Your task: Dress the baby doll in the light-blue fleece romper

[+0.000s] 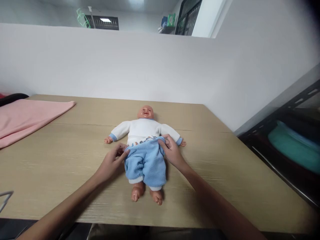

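A baby doll [146, 112] lies on its back on the wooden table, head toward the wall and bare feet toward me. It wears a white top [143, 128] with blue cuffs and fluffy blue pants [147, 163] with white leg bands. My left hand [115, 159] pinches the waistband at its left side, thumb on top. At the right side, and slightly higher, my right hand [171, 150] grips the same waistband. The band slants between my hands, and a printed pattern on the top shows just above it.
A pink cloth [30, 116] lies on the table's left part. The wooden table [212, 166] meets a white wall [112, 66] behind the doll. To the right stands a dark rack [275, 156] holding a teal item [295, 146]. A thin metal piece [5, 200] juts in at lower left.
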A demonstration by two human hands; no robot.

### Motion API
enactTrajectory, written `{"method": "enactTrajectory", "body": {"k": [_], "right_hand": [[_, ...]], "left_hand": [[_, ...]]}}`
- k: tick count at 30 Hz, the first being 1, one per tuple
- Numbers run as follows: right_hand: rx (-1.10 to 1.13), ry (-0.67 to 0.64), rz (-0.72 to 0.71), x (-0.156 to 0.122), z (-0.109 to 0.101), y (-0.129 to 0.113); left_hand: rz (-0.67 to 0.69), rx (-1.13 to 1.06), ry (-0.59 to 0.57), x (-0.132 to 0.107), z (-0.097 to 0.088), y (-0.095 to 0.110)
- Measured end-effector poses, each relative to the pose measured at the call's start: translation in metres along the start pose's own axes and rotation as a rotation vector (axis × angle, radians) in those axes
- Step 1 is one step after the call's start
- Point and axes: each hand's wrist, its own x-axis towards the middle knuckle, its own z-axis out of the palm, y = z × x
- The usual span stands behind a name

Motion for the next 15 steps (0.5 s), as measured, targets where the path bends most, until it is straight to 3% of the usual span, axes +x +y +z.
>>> {"method": "enactTrajectory", "body": {"k": [4, 6, 9, 15], "right_hand": [[-0.11, 0.053, -0.056, 0.003, 0.004, 0.0], [-0.193, 0.082, -0.128, 0.001, 0.006, -0.002], [-0.252, 0.113, -0.161, 0.004, 0.008, -0.002], [-0.212, 0.175, -0.057, 0.033, 0.015, 0.013]], "left_hand": [[0.155, 0.106, 0.11, 0.012, 0.008, -0.001], [0.23, 0.116, 0.113, 0.015, 0.008, -0.003], [0.174, 0.065, 0.075, 0.03, 0.006, -0.009], [0.062, -0.014, 0.168, 0.079, 0.008, -0.013]]}}
